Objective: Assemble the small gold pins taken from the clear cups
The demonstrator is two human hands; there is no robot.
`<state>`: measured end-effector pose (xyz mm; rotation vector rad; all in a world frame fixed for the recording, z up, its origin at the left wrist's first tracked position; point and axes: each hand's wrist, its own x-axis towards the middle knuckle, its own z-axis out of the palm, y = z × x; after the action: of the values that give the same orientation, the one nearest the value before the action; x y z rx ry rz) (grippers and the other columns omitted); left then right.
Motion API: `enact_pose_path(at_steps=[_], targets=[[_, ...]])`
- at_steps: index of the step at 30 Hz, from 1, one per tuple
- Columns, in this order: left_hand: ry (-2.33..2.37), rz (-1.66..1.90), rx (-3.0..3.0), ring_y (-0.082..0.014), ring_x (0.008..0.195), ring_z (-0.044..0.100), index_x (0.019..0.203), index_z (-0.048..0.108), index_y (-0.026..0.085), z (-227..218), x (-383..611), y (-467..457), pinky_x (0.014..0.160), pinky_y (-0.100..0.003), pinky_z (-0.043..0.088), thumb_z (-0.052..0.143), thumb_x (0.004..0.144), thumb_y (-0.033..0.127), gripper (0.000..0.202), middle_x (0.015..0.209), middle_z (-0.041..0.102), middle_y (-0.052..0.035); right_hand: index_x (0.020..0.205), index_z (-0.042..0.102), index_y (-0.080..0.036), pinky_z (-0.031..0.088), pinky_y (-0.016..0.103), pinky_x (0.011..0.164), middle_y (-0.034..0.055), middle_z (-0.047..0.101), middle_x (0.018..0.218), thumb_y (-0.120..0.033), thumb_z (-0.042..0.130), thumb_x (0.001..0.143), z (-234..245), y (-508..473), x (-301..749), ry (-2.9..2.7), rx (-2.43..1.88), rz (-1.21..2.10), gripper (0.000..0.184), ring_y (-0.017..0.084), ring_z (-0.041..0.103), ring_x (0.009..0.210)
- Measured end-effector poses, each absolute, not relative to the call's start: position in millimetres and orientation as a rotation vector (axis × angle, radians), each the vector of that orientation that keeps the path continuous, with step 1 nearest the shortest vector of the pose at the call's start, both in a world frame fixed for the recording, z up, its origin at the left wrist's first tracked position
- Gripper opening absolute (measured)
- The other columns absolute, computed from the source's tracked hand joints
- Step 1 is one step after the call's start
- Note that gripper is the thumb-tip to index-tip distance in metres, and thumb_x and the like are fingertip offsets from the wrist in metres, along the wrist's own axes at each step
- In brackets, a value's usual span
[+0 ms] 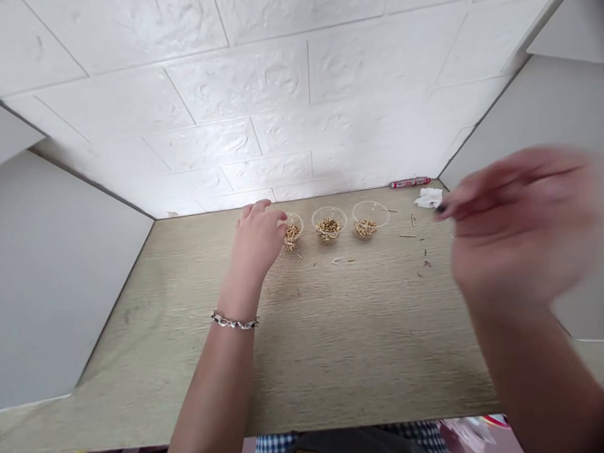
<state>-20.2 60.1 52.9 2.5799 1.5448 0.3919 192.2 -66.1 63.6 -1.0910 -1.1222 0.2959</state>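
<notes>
fingers at the first cup, other hand in a blur

fingers (266, 211) of my left hand (256, 238) curl loosely over the rim of the left cup (293, 230), tips touching its near edge; whether they pinch anything i cannot tell, since the knuckles hide the tips. this clear cup holds a small heap of short golden pieces and sits at the far side of the table (337, 345), close to the white wall. just beside it stand the middle cup (328, 225) and the right cup (370, 218), each with a similar heap, all three in a row and apart from one another.

my right hand (517, 224) hangs in the air well off to the right, badly smeared, fingers stretched roughly flat and leftward; it seems to hold nothing, though the blur leaves that unsure. beneath and beyond it lie a few loose pieces (416, 235) on the table, a crumpled white scrap (429, 197) and a red pen (410, 182) against the wall.

the cup looks light, so i judge that a push from my curled fingers could tip it or slide it into its neighbour and spill the heap. my fast right hand could also sweep the loose bits off the table.
</notes>
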Motion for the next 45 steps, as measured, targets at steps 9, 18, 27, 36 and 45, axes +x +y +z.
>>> enact_pose_path(at_steps=[9,18,27,36,45], targets=[[1.381,0.416,2.492,-0.0148,0.071,0.057,0.104,0.059,0.019,58.3,0.7,8.7,0.064,-0.027,0.045,0.039,0.089,0.032,0.029,0.088,0.065,-0.004,0.086,0.059,-0.02,0.038,0.024,0.061,0.0018,0.062,0.08,-0.025,0.045,0.085,15.3,-49.7,188.0,-1.947,-1.905,0.738,0.015,0.014,0.055,0.071],[1.495,-0.349,2.422,-0.0197,0.072,0.059,0.078,0.06,0.017,34.4,-18.0,12.7,0.062,-0.029,0.043,0.037,0.081,0.018,0.023,0.08,0.066,-0.0076,0.091,0.053,-0.017,0.036,0.025,0.067,0.0075,0.06,0.094,-0.016,0.041,0.087,-17.7,-40.8,183.2,-2.037,-2.019,0.566,0.013,0.017,0.055,0.083],[1.486,-0.289,2.401,-0.0204,0.081,0.06,0.088,0.058,0.019,19.5,-25.5,23.7,0.066,-0.029,0.043,0.031,0.086,0.021,0.027,0.089,0.065,-0.0072,0.081,0.053,-0.017,0.032,0.025,0.061,0.0056,0.058,0.087,-0.018,0.039,0.088,-22.0,-39.2,181.7,-2.084,-2.045,0.494,0.016,0.015,0.052,0.077],[1.505,-0.237,2.474,-0.021,0.091,0.06,0.106,0.053,0.018,9.1,-15.7,19.4,0.073,-0.03,0.044,0.034,0.088,0.021,0.026,0.098,0.064,-0.0098,0.084,0.052,-0.016,0.031,0.026,0.061,0.0079,0.057,0.089,-0.019,0.033,0.09,-20.6,-43.2,179.3,-2.128,-2.075,0.47,0.02,0.016,0.052,0.074],[1.439,-0.174,2.535,-0.0194,0.085,0.061,0.095,0.054,0.017,4.1,-9.0,15.6,0.07,-0.028,0.044,0.032,0.09,0.022,0.023,0.093,0.063,-0.0088,0.083,0.048,-0.017,0.032,0.025,0.062,0.0066,0.058,0.088,-0.021,0.034,0.089,-21.2,-43.5,180.8,-2.035,-2.055,0.552,0.016,0.016,0.052,0.077]])
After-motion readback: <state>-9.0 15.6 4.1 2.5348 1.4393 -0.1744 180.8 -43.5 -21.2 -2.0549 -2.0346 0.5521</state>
